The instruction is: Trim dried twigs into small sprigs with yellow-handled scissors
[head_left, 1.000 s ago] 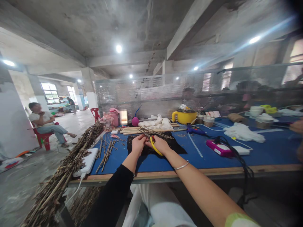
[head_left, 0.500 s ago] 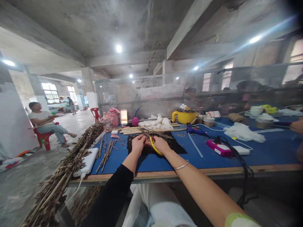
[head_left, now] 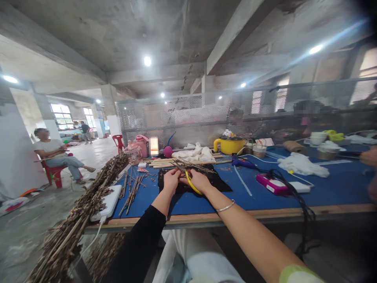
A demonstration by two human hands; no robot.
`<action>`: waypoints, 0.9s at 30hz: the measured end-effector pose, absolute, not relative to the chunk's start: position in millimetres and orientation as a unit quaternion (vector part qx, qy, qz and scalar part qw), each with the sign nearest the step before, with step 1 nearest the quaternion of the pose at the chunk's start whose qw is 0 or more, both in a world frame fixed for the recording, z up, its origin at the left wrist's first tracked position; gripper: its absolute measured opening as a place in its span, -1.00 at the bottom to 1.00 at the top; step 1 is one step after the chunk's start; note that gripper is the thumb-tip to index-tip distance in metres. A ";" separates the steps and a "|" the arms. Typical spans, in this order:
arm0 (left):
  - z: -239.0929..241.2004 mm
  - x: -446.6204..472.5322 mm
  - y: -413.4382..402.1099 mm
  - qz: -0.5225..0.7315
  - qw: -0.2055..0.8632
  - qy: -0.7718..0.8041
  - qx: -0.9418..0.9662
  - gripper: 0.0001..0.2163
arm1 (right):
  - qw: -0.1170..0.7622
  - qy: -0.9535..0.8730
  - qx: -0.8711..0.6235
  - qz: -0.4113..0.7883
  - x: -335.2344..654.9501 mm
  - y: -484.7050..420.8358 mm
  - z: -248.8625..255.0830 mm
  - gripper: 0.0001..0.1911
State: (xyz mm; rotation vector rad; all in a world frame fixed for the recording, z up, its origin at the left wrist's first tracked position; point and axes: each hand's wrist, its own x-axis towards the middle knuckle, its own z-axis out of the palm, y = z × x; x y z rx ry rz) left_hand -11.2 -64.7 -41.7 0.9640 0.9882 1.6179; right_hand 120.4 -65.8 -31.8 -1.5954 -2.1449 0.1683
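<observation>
My right hand (head_left: 199, 181) is closed round yellow-handled scissors (head_left: 191, 184), whose handle loop shows beneath the fingers. Close beside it, my left hand (head_left: 172, 179) pinches a thin dry twig, mostly hidden by the fingers. Both hands meet over a black cloth (head_left: 220, 184) on the blue tabletop (head_left: 179, 205). Just beyond the fingertips, a loose heap of thin brown twigs (head_left: 203, 168) lies across the cloth. Shorter cut twigs (head_left: 134, 193) lie on the table left of my hands.
Dried stalks (head_left: 79, 208) line the left edge beside a white power bank (head_left: 109, 202). Pale sticks (head_left: 165, 162), white cloth (head_left: 196, 153) and a yellow pot (head_left: 232, 145) stand behind. A glue gun (head_left: 243, 162) and magenta box (head_left: 272, 184) lie right. A person (head_left: 51, 151) sits far left.
Both my hands stay almost in place, with the scissors still in the right one. Far back on the left, a standing person has shifted and leans more. A blurred hand at the right edge moves slightly.
</observation>
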 end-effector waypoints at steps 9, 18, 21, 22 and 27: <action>-39.8 -9.4 -68.2 0.657 0.489 0.411 0.400 -0.87 | 0.247 -0.772 -0.582 0.065 120.4 -65.1 -30.9 -0.36; -42.0 -10.5 -67.5 0.649 0.454 0.433 0.429 -0.87 | 0.240 -0.769 -0.589 0.064 121.0 -66.2 -28.7 -0.37; -41.6 -10.6 -68.0 0.645 0.445 0.447 0.431 -0.87 | 0.233 -0.772 -0.586 0.079 121.3 -65.9 -27.5 -0.41; -41.4 -10.6 -68.0 0.645 0.444 0.452 0.428 -0.86 | 0.228 -0.773 -0.586 0.081 121.3 -65.8 -27.1 -0.42; -40.9 -10.8 -66.5 0.659 0.450 0.452 0.399 -0.88 | 0.216 -0.772 -0.596 0.048 121.1 -64.6 -28.5 -0.38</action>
